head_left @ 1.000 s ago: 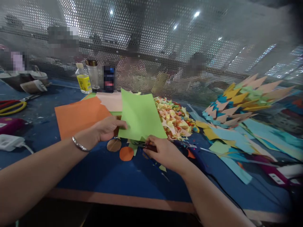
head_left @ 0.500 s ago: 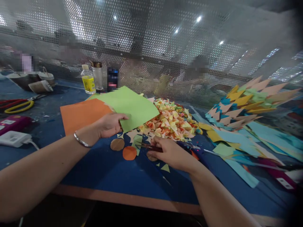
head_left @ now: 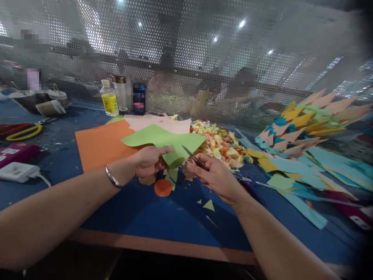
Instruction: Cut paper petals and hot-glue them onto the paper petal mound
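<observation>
My left hand [head_left: 151,159] is closed on the near-left corner of a light green paper sheet [head_left: 175,146], thumb on top. The sheet is bent and held above the table. My right hand [head_left: 211,171] pinches what looks like dark, slim tweezers [head_left: 194,156], their tips pointing up and left over the sheet's right part. Whether the tips touch the paper I cannot tell. An orange sheet [head_left: 101,144] lies behind my left forearm. Below my hands are an orange paper disc [head_left: 163,188], a brown disc partly covered by my left hand, and green paper scraps [head_left: 209,205].
A pile of folded paper pieces [head_left: 218,142] lies behind my right hand. At right stand a spiky folded-paper model [head_left: 291,132] and blue paper strips [head_left: 305,210]. Scissors [head_left: 26,132], a white charger [head_left: 19,171], a bottle [head_left: 110,103] and a glass jar [head_left: 121,97] are at left.
The green sheet has come lower and to the right with my left hand, uncovering a pale pink sheet behind it. My right hand has lifted the tweezers from the tabletop scraps to the green sheet.
</observation>
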Demonstrator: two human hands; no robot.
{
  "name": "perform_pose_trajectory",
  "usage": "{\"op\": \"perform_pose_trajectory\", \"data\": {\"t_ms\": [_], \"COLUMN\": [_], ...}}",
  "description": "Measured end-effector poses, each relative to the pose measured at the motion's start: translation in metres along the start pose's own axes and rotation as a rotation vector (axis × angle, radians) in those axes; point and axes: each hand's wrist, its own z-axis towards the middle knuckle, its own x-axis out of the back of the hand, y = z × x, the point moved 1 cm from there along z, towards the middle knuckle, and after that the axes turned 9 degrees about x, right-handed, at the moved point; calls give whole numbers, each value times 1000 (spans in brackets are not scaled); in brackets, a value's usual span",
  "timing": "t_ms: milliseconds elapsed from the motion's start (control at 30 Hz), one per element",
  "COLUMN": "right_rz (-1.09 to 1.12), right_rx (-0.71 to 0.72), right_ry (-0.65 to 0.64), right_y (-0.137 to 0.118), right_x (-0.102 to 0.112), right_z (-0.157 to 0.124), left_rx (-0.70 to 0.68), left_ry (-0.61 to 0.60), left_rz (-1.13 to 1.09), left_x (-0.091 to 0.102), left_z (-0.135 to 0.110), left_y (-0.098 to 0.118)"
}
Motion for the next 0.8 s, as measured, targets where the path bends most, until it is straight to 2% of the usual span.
{"op": "perform_pose_trajectory", "data": {"t_ms": [100,200,433,633,800], "right_rz": [87,70,-76,-88,-172], "right_rx": [-17,3,60,50,103], "right_ry": [46,72,124,148,159], "right_y": [2,5,14,12,11], "right_x": [-4,-7,-9,-10,-11], "right_z": [3,6,10,10,10], "left_rx": [5,20,25,10,-5], "left_ry": [-96,-185,-194,-218,-206], "left_rz": [-18,-41,-19,57,99], "left_x": [-7,-12,-14,-11,-12], "left_z": [2,0,-3,0,-1], "left_y": [-7,-12,-14,-16,-14]}}
